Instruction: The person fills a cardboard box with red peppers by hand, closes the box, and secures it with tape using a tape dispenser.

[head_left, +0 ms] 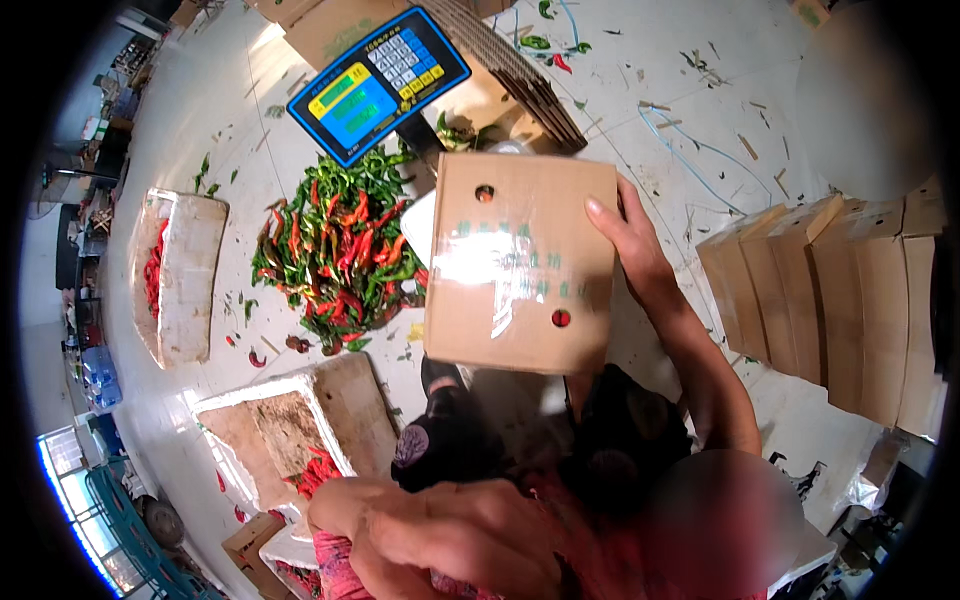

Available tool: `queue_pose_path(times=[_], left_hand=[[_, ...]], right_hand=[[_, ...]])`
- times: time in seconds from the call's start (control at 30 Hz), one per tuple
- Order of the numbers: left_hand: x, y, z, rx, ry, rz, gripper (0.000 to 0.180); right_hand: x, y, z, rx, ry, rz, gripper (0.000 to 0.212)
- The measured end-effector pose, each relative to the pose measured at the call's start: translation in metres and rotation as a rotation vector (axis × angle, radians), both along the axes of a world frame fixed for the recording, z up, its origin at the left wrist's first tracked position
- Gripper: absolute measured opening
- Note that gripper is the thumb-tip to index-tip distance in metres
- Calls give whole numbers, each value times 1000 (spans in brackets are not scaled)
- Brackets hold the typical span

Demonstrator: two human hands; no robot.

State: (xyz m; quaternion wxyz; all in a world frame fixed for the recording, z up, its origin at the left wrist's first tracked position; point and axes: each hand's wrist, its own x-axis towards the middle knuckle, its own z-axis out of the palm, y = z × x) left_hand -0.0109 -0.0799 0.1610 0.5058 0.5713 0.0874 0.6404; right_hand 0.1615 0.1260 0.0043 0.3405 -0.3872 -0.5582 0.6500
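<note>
A closed cardboard box [520, 265] is in front of me, with shiny clear tape across its top and two round holes. Red shows through the holes. My right hand [630, 240] grips the box's right side, thumb on the top face, fingers mostly hidden behind the edge. Low in the picture, close to my body, my bent left arm [440, 535] crosses the view; I cannot make out its fingers or anything in them. Beyond the box rises the scale's blue display and keypad [380, 85]. Whether the box rests on the scale is hidden.
Left of the box lies a heap of red and green peppers [345, 250]. Dirty white foam boxes [190, 275] with red peppers stand to the left. Cardboard cartons [840, 300] line the right side. Flattened cardboard [520, 85] lies behind the scale; blue strapping [680, 165] trails on the floor.
</note>
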Motion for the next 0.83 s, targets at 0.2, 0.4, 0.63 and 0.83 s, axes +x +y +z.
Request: queue_pose_path(times=[0.2, 0.4, 0.63, 0.83], left_hand=[[7, 3, -1, -23, -129, 61, 15], [4, -9, -5, -282, 133, 553, 28], [-90, 4, -117, -881, 529, 682, 69], [-82, -39, -205, -1302, 417, 320, 74]], right_hand=[[9, -11, 4, 33, -65, 15, 71], [25, -34, 7, 69, -76, 85, 76], [40, -72, 37, 156, -207, 102, 75], [58, -77, 20, 14, -77, 183, 46]])
